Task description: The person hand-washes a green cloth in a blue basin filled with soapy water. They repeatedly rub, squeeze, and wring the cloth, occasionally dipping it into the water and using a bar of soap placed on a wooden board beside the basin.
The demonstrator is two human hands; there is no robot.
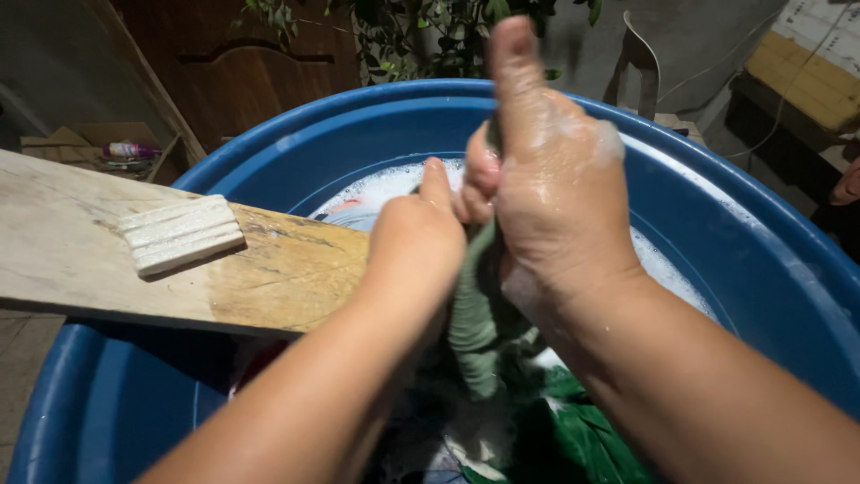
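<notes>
Both hands are closing tight around one twisted green cloth (pixel 473 309) at the centre of the frame. The right hand (pixel 546 179) is wrapping the upper part of the roll, thumb pointing up toward the top edge and suds clinging to the back of the hand. The left hand (pixel 419 235) is clenching the same roll just beside it, knuckles toward the camera, fingers fully curled so nothing shows between them and the fabric. The cloth is hanging down from the two fists as a wrung rope into the lower middle of the frame, where more dark and green laundry (pixel 573 439) is lying heaped and wet.

Judging by the foam, the wash looks to be well under way: the cloth is soaped and is being wrung or rubbed, while the heap below appears still to be waiting. Foamy water (pixel 376 188) is showing behind the hands inside the big blue tub (pixel 269 148). A wooden board (pixel 81 242) is resting across the tub's rim at the left, carrying a pale ridged soap bar (pixel 179 233).
</notes>
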